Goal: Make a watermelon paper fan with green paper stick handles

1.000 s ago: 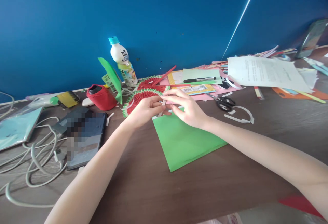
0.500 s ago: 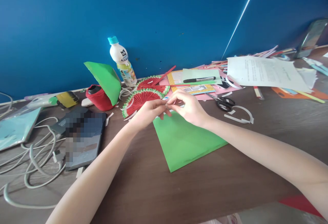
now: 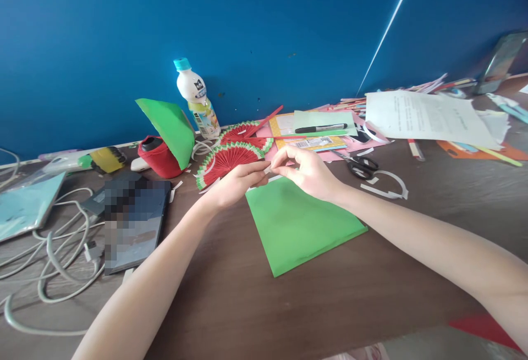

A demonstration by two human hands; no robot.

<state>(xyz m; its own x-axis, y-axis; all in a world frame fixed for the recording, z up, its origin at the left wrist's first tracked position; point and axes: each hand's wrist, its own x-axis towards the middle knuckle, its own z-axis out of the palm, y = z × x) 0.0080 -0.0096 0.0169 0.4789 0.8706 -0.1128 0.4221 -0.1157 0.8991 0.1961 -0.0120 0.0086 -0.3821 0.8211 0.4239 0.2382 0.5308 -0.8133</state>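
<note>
A green sheet of paper (image 3: 299,228) lies on the dark table, with a narrow white strip along part of its far edge. Over that edge my two hands meet, fingertip to fingertip. My left hand (image 3: 241,182) is closed, its fingers pressed together under the thumb. My right hand (image 3: 307,172) pinches thumb and forefinger beside the left fingertips. Something small and pale shows between them, too small to name. Just behind my left hand lies a pleated red paper fan (image 3: 231,161) with a green and white rim.
Black-handled scissors (image 3: 361,167) and a curled white strip (image 3: 396,184) lie right of the green paper. A bottle (image 3: 202,104) stands by the blue wall. A tablet (image 3: 142,228) and cables (image 3: 51,255) occupy the left. A black pen (image 3: 322,128) rests on papers behind my hands.
My left hand's lower fingers have drawn in, and my right hand has shifted slightly right. A small round white-and-blue thing between the hands no longer shows. The green paper has stayed put.
</note>
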